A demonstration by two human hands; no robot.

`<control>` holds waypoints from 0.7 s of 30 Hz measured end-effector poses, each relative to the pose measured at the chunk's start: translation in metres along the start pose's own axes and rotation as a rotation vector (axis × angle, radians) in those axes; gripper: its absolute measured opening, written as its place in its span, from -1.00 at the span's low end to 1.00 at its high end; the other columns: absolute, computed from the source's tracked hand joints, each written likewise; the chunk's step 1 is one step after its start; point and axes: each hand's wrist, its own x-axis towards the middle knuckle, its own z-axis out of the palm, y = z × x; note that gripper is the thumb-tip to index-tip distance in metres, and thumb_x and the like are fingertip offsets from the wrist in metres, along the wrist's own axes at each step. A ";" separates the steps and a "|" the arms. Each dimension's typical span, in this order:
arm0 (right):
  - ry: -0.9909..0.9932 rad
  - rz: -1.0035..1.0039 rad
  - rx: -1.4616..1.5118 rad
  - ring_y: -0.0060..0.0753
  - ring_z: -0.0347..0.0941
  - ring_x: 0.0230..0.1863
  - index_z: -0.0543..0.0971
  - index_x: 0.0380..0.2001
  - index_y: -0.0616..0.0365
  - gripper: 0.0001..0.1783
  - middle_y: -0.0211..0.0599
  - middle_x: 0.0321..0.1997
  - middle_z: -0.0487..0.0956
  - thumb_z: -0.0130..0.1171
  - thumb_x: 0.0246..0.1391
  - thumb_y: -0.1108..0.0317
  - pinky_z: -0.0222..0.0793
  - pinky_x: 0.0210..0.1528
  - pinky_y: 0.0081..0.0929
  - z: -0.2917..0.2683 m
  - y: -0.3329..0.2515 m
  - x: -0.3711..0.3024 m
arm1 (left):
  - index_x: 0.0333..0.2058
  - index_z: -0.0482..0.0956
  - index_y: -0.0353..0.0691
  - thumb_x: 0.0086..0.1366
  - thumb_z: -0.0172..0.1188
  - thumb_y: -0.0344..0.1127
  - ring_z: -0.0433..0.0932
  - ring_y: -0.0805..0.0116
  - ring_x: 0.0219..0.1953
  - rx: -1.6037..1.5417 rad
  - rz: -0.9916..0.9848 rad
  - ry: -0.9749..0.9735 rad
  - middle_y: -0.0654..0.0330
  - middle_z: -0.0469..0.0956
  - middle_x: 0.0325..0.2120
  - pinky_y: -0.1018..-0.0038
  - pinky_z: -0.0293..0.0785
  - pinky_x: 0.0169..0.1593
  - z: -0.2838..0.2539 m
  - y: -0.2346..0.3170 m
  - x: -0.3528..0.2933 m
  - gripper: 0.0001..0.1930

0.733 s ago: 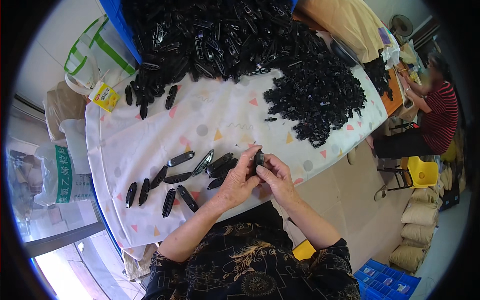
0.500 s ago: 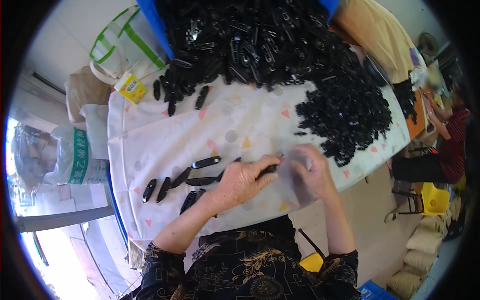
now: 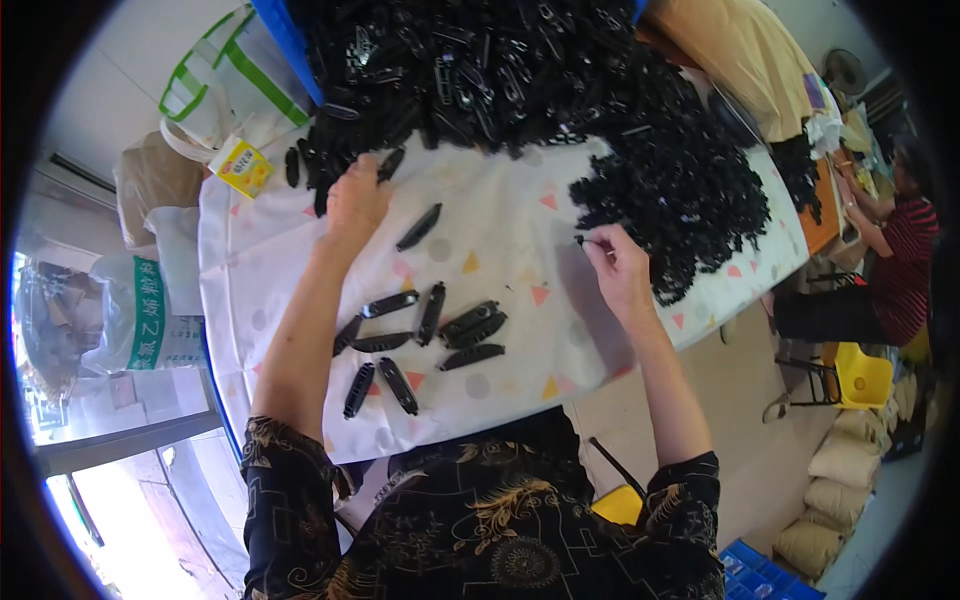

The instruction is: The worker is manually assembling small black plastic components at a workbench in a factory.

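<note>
On the white cloth with coloured shapes [image 3: 510, 225], one long black plastic piece [image 3: 419, 227] now lies alone. The hands have come apart. The left hand [image 3: 358, 205] is up by the big heap of long black plastic pieces [image 3: 480, 85], fingers bent; I can't tell if they grip one. The right hand [image 3: 624, 272] pinches a tiny black bit [image 3: 580, 240] beside the pile of small black plastic bits [image 3: 680, 200]. So each hand is busy at its own pile.

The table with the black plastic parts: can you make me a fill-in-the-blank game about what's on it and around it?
1. The pile of small black plastic pieces is nearest the person's ____ hand.
2. The small yellow-and-white carton is beside a white bag with ____ trim.
3. The plastic seat near the co-worker is ____.
Missing words: right; green; yellow.
</note>
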 end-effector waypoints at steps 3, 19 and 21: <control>0.068 0.827 1.420 -0.55 0.45 -0.43 0.45 -0.18 0.05 -0.81 -0.44 -0.37 0.49 0.13 0.11 0.44 0.39 -0.46 -0.62 -0.012 -0.013 -0.008 | -0.27 0.42 -0.27 0.09 0.16 -0.31 0.57 0.04 -0.41 -0.195 -0.063 0.024 -0.02 0.56 -0.46 0.30 0.49 -0.30 -0.014 0.027 -0.018 -0.75; -0.007 0.936 1.546 -0.44 0.55 -0.33 0.49 -0.26 0.28 -0.86 -0.27 -0.32 0.55 0.13 0.08 0.53 0.51 -0.29 -0.61 -0.049 -0.057 -0.055 | -0.19 0.33 -0.31 0.04 0.31 -0.38 0.54 0.42 -0.39 -1.386 -0.212 -0.645 0.15 0.53 -0.39 0.51 0.47 -0.34 -0.007 0.172 -0.166 -0.60; -0.011 0.896 1.430 -0.44 0.54 -0.33 0.49 -0.25 0.25 -0.85 -0.26 -0.32 0.56 0.15 0.06 0.52 0.49 -0.26 -0.57 -0.049 -0.062 -0.059 | -0.22 0.31 -0.33 0.01 0.31 -0.37 0.52 0.42 -0.45 -1.345 -0.172 -0.596 0.11 0.55 -0.41 0.47 0.48 -0.36 -0.003 0.177 -0.170 -0.59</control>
